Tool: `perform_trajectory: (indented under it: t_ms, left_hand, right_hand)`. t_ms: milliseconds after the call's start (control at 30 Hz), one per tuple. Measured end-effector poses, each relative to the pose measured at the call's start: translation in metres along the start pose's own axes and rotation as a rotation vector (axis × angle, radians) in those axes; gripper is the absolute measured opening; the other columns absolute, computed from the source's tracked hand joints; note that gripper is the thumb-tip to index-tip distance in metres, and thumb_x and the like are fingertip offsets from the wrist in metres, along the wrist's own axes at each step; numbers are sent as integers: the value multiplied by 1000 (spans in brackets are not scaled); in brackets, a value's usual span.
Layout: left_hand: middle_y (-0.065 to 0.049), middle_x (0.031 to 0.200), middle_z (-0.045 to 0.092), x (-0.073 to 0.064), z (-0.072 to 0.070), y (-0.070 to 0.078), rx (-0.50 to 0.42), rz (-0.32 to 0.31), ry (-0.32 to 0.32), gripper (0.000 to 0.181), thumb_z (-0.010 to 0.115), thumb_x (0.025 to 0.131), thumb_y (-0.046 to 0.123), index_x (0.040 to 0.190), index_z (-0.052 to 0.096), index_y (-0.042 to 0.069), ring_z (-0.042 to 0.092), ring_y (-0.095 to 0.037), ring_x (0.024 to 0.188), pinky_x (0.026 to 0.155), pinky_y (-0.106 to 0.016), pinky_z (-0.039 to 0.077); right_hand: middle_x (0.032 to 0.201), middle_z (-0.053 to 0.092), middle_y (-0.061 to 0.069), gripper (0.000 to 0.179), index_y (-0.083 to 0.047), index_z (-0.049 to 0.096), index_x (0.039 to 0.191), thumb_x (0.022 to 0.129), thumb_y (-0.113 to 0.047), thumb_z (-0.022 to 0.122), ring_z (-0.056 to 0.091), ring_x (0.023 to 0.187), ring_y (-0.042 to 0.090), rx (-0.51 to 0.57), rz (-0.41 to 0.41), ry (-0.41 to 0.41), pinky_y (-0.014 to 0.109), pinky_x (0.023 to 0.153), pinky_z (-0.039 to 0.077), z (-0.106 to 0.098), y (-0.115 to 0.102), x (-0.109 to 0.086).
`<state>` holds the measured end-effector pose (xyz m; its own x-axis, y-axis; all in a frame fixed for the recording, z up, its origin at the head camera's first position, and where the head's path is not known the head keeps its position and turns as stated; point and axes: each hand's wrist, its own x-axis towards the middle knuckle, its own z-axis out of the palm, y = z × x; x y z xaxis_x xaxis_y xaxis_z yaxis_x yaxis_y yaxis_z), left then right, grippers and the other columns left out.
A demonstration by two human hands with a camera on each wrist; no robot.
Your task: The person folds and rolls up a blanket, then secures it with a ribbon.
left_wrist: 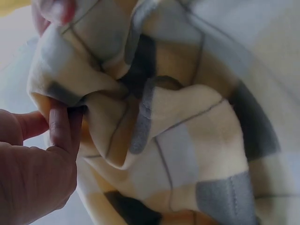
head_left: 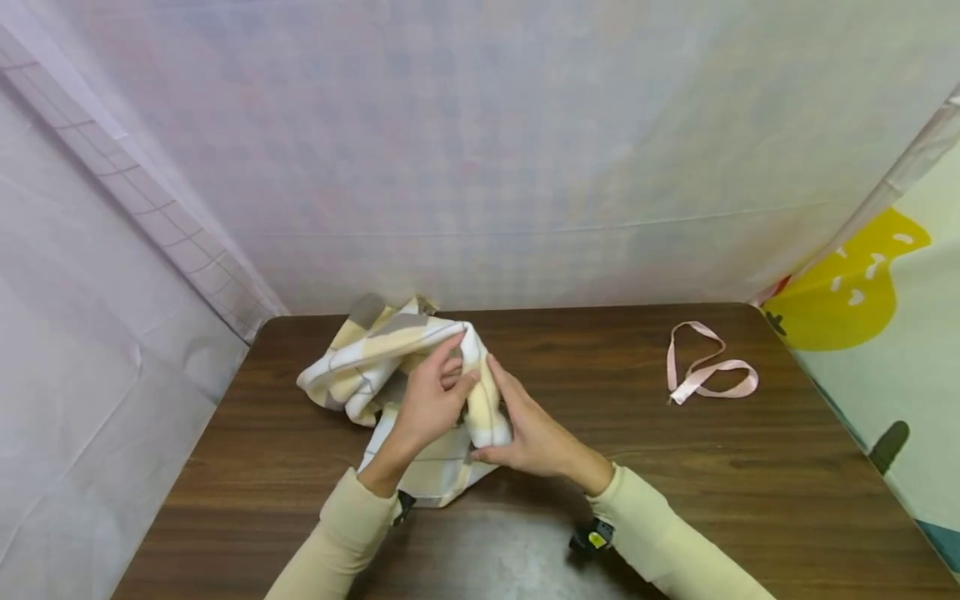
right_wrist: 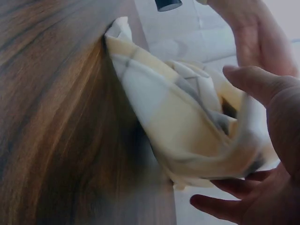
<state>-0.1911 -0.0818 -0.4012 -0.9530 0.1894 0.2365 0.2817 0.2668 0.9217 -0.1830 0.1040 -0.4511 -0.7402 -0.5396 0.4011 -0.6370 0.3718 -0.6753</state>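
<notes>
A soft plaid fleece cloth (head_left: 386, 346) in white, cream and grey lies bunched on the table; whether it is a scarf or a small blanket I cannot tell. Its right part is raised in a folded strip between both hands. My left hand (head_left: 433, 400) pinches the strip from its left side; the left wrist view shows the thumb and fingers of that left hand (left_wrist: 37, 164) at a fold. From the right, my right hand (head_left: 536, 433) holds the strip between thumb and fingers. Loose folds of the cloth (right_wrist: 173, 117) hang near the tabletop in the right wrist view.
A pink ribbon-like strap (head_left: 723, 367) lies looped at the right of the dark wooden table (head_left: 600, 358). Pale curtains (head_left: 480, 167) close off the back and left sides. On the right hangs a sheet with a yellow printed shape (head_left: 855, 292).
</notes>
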Motion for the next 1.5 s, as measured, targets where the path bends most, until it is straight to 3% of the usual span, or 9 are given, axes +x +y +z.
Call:
perform_trajectory:
  t_ms: [267, 400, 567, 700, 833, 967, 1100, 1267, 1500]
  left_hand:
    - [-23, 131, 61, 3, 5, 8, -24, -37, -6, 64, 65, 95, 11, 152, 37, 12, 71, -29, 102, 78, -31, 59]
    - [-19, 135, 60, 3, 1, 9, -50, -36, -67, 66, 63, 97, 14, 155, 31, 13, 70, -26, 98, 73, -29, 60]
    - [-11, 142, 56, 2, -7, 4, 39, 54, -155, 76, 66, 97, 22, 158, 21, 17, 60, -25, 116, 92, -37, 54]
    - [-5, 156, 38, -1, -8, -5, 185, 123, -208, 105, 81, 84, 29, 160, 9, 24, 43, -26, 136, 111, -49, 37]
    - [-6, 161, 27, -5, -5, -16, 402, 121, -169, 126, 90, 71, 34, 159, -1, 37, 29, -28, 143, 117, -59, 18]
    - [-13, 150, 43, -7, -2, -27, 634, 134, -81, 128, 91, 70, 31, 159, 0, 36, 41, -32, 132, 106, -59, 30]
    - [-14, 121, 67, -8, -4, -42, 795, 254, 20, 105, 86, 76, 15, 158, 22, 19, 62, -33, 106, 93, -54, 44]
    - [-15, 93, 75, -7, -14, -53, 584, 293, 121, 49, 68, 77, -10, 123, 66, 6, 72, -32, 82, 78, -48, 56]
    - [-9, 97, 75, -2, -29, -44, 292, 166, 137, 28, 63, 83, -10, 102, 72, 8, 68, -19, 85, 78, -36, 55]
  right_hand:
    - [151, 45, 17, 89, -10, 31, 155, 76, 19, 59, 53, 126, 29, 38, 10, 188, 45, 101, 49, -7, 1, 0]
    - [144, 53, 12, 83, -12, 46, 149, 73, 21, 50, 59, 111, 20, 59, 61, 222, 38, 93, 52, -15, 2, 0]
    - [133, 64, 10, 60, -12, 61, 136, 84, 14, 49, 62, 98, 19, 149, 169, 287, 29, 81, 53, -30, -2, 2]
    - [126, 68, 7, 45, -15, 66, 129, 93, 5, 49, 64, 94, 19, 238, 274, 320, 29, 75, 54, -43, -6, 4]
    - [120, 69, 14, 39, -8, 65, 128, 96, 1, 47, 64, 90, 15, 282, 328, 323, 29, 75, 55, -54, -6, 4]
    - [114, 68, 21, 33, 0, 64, 127, 99, -4, 45, 65, 84, 12, 336, 362, 325, 29, 71, 56, -63, -6, 2]
    - [108, 67, 21, 33, 4, 61, 127, 102, -8, 44, 66, 78, 12, 389, 388, 302, 32, 67, 58, -73, -4, 0]
    - [102, 67, 16, 34, 5, 61, 126, 104, -13, 43, 66, 78, 13, 391, 435, 262, 32, 68, 58, -90, 4, -4]
    - [110, 67, 21, 29, -1, 65, 122, 97, -8, 53, 63, 82, 20, 128, 483, 217, 30, 70, 55, -113, 29, -11]
